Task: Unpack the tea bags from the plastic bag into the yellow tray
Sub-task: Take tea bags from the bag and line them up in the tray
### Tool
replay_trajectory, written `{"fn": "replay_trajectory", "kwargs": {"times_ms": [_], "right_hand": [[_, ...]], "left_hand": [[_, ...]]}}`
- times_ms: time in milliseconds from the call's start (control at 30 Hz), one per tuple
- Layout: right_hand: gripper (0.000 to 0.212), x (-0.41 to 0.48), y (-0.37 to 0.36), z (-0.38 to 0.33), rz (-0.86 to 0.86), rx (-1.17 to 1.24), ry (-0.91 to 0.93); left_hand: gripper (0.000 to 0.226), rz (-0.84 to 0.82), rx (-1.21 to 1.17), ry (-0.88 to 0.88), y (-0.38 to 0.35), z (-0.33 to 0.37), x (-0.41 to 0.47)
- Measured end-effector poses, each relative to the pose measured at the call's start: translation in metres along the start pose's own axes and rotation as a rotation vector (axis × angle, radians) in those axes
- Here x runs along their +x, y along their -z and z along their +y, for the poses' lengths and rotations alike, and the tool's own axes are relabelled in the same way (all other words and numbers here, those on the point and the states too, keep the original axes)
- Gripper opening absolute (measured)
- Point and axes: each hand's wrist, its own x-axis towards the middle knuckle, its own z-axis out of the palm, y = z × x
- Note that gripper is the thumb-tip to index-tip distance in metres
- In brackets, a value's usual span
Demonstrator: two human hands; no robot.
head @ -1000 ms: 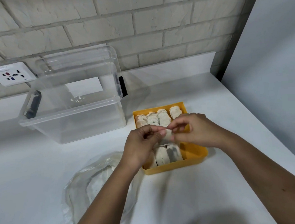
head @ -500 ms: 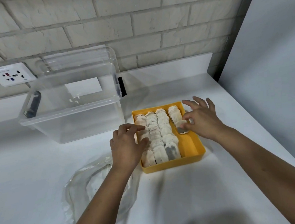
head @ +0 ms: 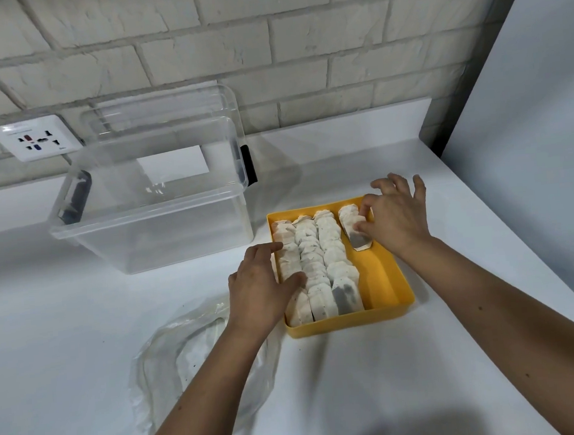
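On the white bench [head: 82, 336], near its front edge, lies the crumpled clear plastic bag [head: 194, 372], just left of the rectangular yellow plastic tray [head: 388, 298]. The left hand [head: 260, 288] rests flat, grip slack, on the tray's left row of white paper tea bags [head: 330, 258]; the right hand [head: 396, 222] has its grip pinched on a single tea bag [head: 349, 219] at the tray's far right corner. A clear plastic storage box [head: 155, 224] stands toward the back edge.

Of the person, only two bare limbs are shown. The left hand [head: 260, 288] and right hand [head: 396, 222] are uncovered, as are both wrists. A few small dark specks are dotted along the left forearm [head: 203, 395] and the right forearm [head: 512, 302], which are likewise left unclothed.
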Motion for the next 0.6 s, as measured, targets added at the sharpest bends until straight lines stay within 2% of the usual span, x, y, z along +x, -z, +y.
{"fn": "replay_trajectory", "kwargs": {"times_ms": [100, 233, 300, 367, 467, 533, 600], "right_hand": [[0.025, -0.003, 0.007, -0.003, 0.067, 0.063, -0.004], [0.020, -0.023, 0.027, -0.018, 0.172, 0.238, 0.057], [0.015, -0.041, 0.040, -0.034, 0.185, 0.412, 0.108], [0.012, -0.062, 0.052, -0.055, 0.133, 0.652, 0.158], [0.009, -0.098, 0.065, -0.088, -0.036, 0.997, 0.174], [0.010, -0.120, 0.063, -0.109, -0.129, 1.114, 0.217], [0.013, -0.141, 0.051, -0.130, -0.214, 1.104, 0.322]], "left_hand": [[0.056, -0.013, -0.060, -0.017, 0.010, 0.000, -0.001], [0.029, 0.023, -0.214, -0.093, 0.045, -0.010, -0.009], [0.020, 0.058, -0.287, -0.100, 0.066, -0.026, -0.016], [0.016, 0.079, -0.311, -0.088, 0.083, -0.045, -0.026], [0.016, 0.055, -0.230, -0.084, 0.096, -0.074, -0.041], [0.016, -0.038, -0.169, -0.093, 0.098, -0.090, -0.052], [0.017, -0.130, -0.108, -0.102, 0.094, -0.102, -0.059]]}}
